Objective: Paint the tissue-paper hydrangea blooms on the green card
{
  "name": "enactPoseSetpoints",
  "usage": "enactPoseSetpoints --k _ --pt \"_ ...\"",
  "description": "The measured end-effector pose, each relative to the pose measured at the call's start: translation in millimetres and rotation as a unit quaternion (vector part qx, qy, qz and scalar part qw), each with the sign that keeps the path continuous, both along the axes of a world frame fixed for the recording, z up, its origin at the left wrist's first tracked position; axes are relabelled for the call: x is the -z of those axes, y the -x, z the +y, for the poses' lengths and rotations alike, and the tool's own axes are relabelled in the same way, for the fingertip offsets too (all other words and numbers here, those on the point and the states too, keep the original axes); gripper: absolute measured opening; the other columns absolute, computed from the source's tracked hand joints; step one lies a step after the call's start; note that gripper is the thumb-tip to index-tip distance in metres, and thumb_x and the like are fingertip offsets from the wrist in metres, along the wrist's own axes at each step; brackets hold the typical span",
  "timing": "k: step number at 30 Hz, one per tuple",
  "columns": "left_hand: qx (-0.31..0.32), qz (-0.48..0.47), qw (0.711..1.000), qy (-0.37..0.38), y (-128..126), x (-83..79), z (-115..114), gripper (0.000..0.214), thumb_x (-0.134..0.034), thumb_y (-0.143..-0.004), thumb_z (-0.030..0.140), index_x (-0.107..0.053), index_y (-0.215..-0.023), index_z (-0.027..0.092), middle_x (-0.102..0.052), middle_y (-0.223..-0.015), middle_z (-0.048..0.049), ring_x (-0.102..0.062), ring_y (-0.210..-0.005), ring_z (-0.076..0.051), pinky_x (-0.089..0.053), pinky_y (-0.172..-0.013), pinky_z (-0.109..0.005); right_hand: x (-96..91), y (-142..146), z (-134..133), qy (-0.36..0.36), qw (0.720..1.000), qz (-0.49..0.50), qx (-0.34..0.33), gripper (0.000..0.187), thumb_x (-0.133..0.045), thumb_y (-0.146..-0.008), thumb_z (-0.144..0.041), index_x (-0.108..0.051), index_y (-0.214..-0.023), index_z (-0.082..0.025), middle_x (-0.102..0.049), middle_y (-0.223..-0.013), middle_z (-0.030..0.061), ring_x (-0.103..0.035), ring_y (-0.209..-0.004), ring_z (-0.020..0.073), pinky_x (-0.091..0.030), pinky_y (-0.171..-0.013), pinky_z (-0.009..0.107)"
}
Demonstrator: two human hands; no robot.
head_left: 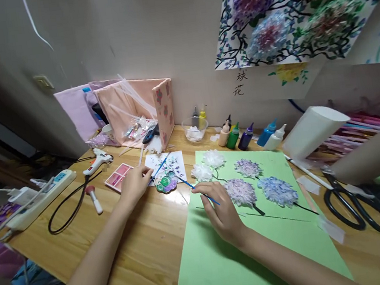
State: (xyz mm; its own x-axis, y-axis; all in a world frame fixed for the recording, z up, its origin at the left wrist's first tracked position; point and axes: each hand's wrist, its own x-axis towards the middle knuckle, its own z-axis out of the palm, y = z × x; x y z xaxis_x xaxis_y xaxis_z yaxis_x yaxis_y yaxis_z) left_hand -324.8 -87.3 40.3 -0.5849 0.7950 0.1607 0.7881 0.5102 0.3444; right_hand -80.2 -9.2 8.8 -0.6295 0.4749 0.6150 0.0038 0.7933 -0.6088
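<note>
My right hand (pixel 222 215) is closed around a slim blue paintbrush (pixel 186 182), whose tip reaches the flower-shaped paint palette (pixel 166 183) with green and purple paint. The palette sits on a paint-spotted white paper (pixel 177 163). At that paper's left edge rests my left hand (pixel 137 182), its fingers slightly bent and touching the sheet. A second blue brush (pixel 160 167) lies across the paper beside my left fingertips. Under my right hand is a green sheet (pixel 205 262) bearing white flowers (pixel 213 158), purplish flowers (pixel 240 192) and a blue flower (pixel 278 190), some with dark stems.
Paint bottles (pixel 246 136) and a clear bowl (pixel 195 130) stand along the wall. Black-handled scissors (pixel 344 208) lie at right, near a white roll (pixel 314 130). Left are a glue gun (pixel 96 160), a pink palette (pixel 119 176), a small brush (pixel 94 199) and a power strip (pixel 40 202).
</note>
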Motion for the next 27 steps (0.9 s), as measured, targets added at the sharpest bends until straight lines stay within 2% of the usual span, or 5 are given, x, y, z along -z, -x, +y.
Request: enactPoseSetpoints --k 4,7,10,21,27 --pt "0.039 -0.019 0.999 -0.013 4.5 14.0 4.8 0.027 -0.05 -0.086 0.035 -0.072 -0.087 0.018 -0.071 -0.09 -0.0072 -0.063 -0.083 -0.023 -0.042 -0.069 -0.028 4.0 7.0 -3.8 -0.027 1.0 -0.013 -0.006 0.025 -0.039 -0.091 -0.013 -0.052 -0.107 -0.026 -0.062 -0.101 0.0046 -0.055 -0.096 0.0197 -0.042 -0.079 0.035" --pt "0.062 -0.027 0.997 -0.029 3.0 19.4 9.1 0.026 -0.05 -0.086 0.032 -0.071 -0.094 0.018 -0.069 -0.095 -0.0074 -0.061 -0.089 -0.022 -0.043 -0.077 -0.029 8.3 3.2 -3.9 -0.042 0.999 -0.029 -0.006 0.025 -0.04 -0.09 -0.013 -0.052 -0.108 -0.026 -0.063 -0.101 0.0041 -0.056 -0.095 0.0196 -0.041 -0.077 0.035" --pt "0.076 -0.038 0.996 -0.039 1.4 22.6 11.0 0.026 -0.048 -0.087 0.03 -0.071 -0.093 0.018 -0.069 -0.094 -0.0076 -0.061 -0.09 -0.022 -0.043 -0.08 -0.03 12.8 -1.2 -2.7 -0.034 0.998 -0.048 0.0 0.024 -0.039 -0.09 -0.014 -0.052 -0.107 -0.026 -0.063 -0.101 0.0038 -0.056 -0.096 0.0198 -0.04 -0.079 0.035" --pt "0.065 -0.122 0.99 -0.039 3.1 29.9 11.9 0.025 -0.052 -0.08 0.028 -0.071 -0.085 0.015 -0.072 -0.084 -0.0071 -0.065 -0.078 -0.021 -0.046 -0.067 -0.028 17.5 -1.6 -3.9 -0.01 0.998 -0.065 -0.019 0.024 -0.037 -0.091 -0.015 -0.05 -0.107 -0.027 -0.064 -0.103 0.0038 -0.055 -0.099 0.0204 -0.038 -0.081 0.037" --pt "0.038 -0.163 0.984 -0.054 0.0 23.4 11.4 0.025 -0.054 -0.077 0.03 -0.072 -0.083 0.013 -0.073 -0.076 -0.0062 -0.065 -0.069 -0.019 -0.046 -0.061 -0.026 17.6 -1.4 -1.6 0.004 0.998 -0.057 0.019 0.023 -0.037 -0.091 -0.016 -0.053 -0.104 -0.027 -0.065 -0.099 0.0021 -0.057 -0.096 0.02 -0.037 -0.081 0.036"
